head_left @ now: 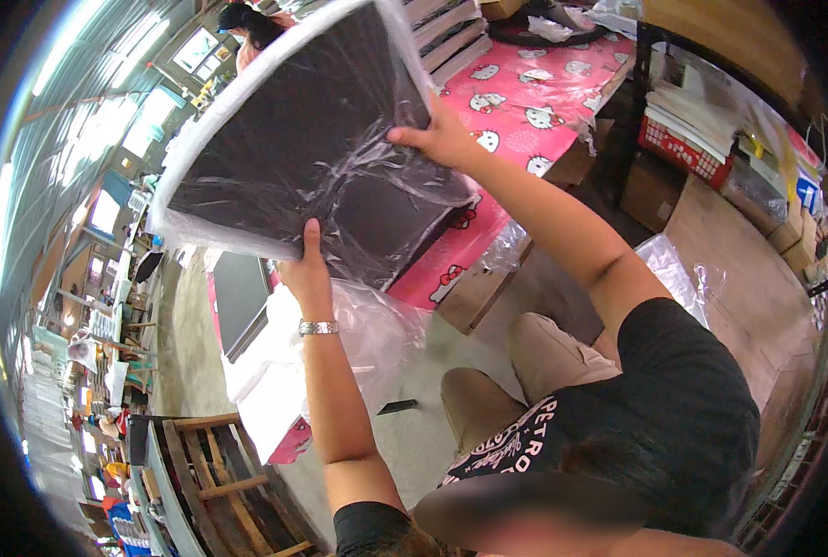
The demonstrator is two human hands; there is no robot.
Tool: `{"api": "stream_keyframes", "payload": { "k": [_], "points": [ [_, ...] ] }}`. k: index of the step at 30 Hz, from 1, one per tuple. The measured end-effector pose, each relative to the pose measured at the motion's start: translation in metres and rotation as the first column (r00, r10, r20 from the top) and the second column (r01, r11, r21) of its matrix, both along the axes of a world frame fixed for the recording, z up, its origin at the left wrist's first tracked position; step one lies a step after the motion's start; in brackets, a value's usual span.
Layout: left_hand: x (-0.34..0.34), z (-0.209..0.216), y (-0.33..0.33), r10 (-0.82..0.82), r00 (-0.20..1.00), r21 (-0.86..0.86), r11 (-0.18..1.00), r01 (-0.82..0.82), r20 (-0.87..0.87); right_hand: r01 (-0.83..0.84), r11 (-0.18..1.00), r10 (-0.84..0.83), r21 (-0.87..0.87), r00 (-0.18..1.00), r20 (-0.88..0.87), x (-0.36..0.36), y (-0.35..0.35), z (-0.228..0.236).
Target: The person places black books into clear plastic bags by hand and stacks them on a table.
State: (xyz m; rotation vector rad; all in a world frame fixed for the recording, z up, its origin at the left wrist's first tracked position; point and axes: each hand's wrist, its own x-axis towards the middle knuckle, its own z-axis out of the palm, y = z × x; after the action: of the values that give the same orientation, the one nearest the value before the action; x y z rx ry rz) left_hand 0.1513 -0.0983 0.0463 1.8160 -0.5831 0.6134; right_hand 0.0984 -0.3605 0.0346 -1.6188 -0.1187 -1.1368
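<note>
A large, flat black panel (274, 139), with pale padded-looking edging and clear plastic film over its face, is tilted up above the table. My left hand (308, 278) grips its near edge, thumb on the film and fingers hidden behind. My right hand (442, 139) holds its right side in the same way, thumb pressed on the film. Just below and between my hands is a smaller dark panel (386, 223), partly under creased film; whether it is joined to the larger one I cannot tell. Loose clear plastic (377, 320) hangs beside my left wrist.
The table has a pink cat-print cover (562, 84). Another dark panel (240, 297) lies at its left end. A wooden pallet (233, 483) stands lower left. At right are a red basket (683, 144) and cardboard boxes (655, 190). Another person (251, 32) is beyond the panel.
</note>
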Motion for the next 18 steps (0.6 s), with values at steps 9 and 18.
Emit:
{"api": "stream_keyframes", "payload": {
  "k": [9, 18],
  "points": [
    [0.015, -0.004, 0.006, -0.124, 0.977, 0.005, 0.992, 0.127, -0.171, -0.089, 0.855, -0.123, -0.512, 0.922, -0.366, -0.075, -0.014, -0.082],
    [0.019, 0.004, 0.017, -0.293, 0.911, 0.009, 0.951, 0.309, -0.289, 0.011, 0.621, -0.411, -0.784, 0.856, -0.313, -0.061, -0.006, -0.111]
  ]
}}
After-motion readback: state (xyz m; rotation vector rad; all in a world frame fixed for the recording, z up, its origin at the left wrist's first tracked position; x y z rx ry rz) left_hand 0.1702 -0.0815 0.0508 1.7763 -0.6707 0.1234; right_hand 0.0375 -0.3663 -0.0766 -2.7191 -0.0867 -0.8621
